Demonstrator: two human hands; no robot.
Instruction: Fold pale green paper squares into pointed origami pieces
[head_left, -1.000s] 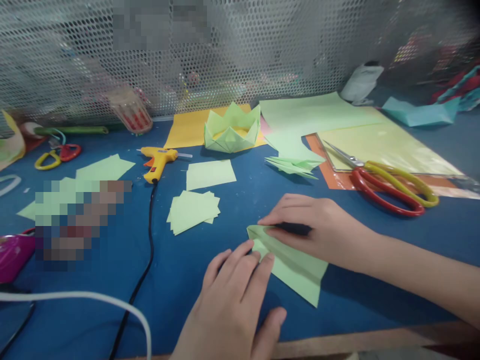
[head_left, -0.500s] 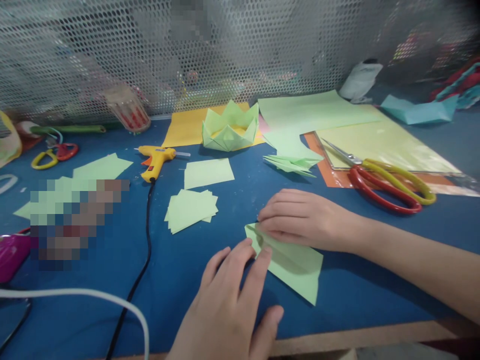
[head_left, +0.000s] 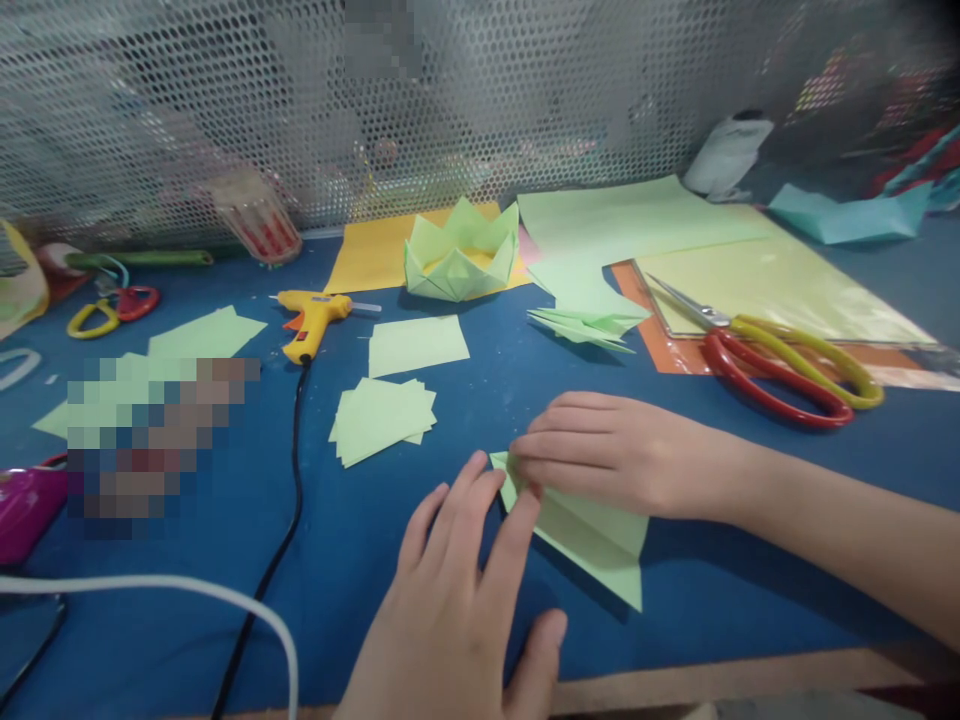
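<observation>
At the bottom centre of the frame, your left hand (head_left: 450, 590) is spread, thumb well apart from the fingers, with its index fingertip at the left end of the folded green paper (head_left: 600, 545). That paper lies on the blue table (head_left: 375, 560), right of centre in the lower half, a crease running along it. Your right hand (head_left: 622, 455) lies across its upper side, fingers bent together near the left corner; you hide the fingertips, so I cannot tell whether they pinch anything.

At lower left, a white cable (head_left: 210, 595) curves in front of a black cord (head_left: 296, 500). Farther back, left of your hands, sits a fanned stack of green sheets (head_left: 382, 422). At right, large scissors (head_left: 746, 328) rest with their blades on a pale yellow sheet (head_left: 780, 285). Beyond the stack, a yellow glue gun (head_left: 315, 320) lies left of centre. At upper centre stands a pointed green paper crown (head_left: 457, 275), before the metal mesh (head_left: 465, 100).
</observation>
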